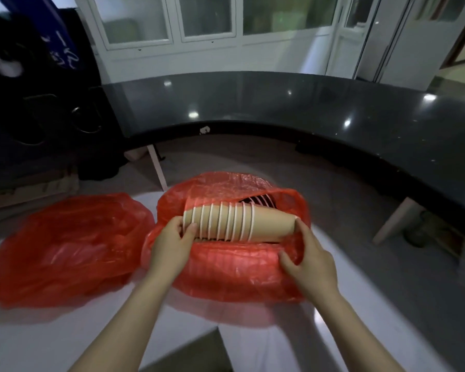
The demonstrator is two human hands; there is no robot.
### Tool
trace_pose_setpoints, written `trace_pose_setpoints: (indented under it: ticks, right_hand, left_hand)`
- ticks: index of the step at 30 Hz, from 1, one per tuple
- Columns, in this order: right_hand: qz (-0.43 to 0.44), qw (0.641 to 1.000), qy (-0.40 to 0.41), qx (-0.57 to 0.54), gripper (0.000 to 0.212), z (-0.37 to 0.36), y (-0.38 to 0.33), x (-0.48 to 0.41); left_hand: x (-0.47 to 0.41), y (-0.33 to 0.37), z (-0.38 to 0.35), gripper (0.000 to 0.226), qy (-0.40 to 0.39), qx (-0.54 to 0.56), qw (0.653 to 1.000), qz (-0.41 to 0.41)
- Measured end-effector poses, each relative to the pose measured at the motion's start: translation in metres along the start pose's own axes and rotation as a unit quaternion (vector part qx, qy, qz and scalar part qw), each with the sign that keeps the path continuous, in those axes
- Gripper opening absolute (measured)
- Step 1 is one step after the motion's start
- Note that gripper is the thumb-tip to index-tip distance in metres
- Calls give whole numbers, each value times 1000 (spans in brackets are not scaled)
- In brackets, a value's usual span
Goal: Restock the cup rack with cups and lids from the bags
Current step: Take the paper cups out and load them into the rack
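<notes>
— Around?
— A second bag (65, 251) left, a dark counter (279, 103) far.
— Cups?
— The cup stack (239, 224) lies in the open bag (226, 272): the left hand (172, 245) grips its rim end, and the right hand (309, 261) presses straight fingers on its base. The second bag's contents are unclear.

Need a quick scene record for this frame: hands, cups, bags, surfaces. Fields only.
left hand: grips rim end of the cup stack
right hand: fingers press the stack's base end; thumb on the right bag
cups: brown paper, white rims, nested, lying sideways at the right bag's mouth
right bag: red plastic, open, another stack visible inside
left bag: red plastic, beside it, contents unclear
surface: white table under both bags
background: dark curved counter
cup rack: not in view
</notes>
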State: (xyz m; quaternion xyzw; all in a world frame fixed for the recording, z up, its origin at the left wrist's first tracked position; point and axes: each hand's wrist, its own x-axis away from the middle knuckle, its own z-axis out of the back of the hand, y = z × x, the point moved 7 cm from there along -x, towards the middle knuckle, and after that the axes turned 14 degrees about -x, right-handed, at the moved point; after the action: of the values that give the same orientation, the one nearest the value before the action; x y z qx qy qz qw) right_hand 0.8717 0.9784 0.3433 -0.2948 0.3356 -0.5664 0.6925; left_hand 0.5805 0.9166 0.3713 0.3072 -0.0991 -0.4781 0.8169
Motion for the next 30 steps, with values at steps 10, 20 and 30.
trace_pose_setpoints:
  ticks: [10,20,30]
  right_hand:
    - [217,957,65,182,59,-13,-75,-19]
    - [161,950,-104,247,80,-38,-73,-50]
    - [246,961,-69,105,75,-16,-108,-29]
  left_hand:
    - [11,1,16,34,34,44,998,11]
    - [24,28,40,13,93,18,993,-70]
    - [17,43,97,17,184,48,975,-116]
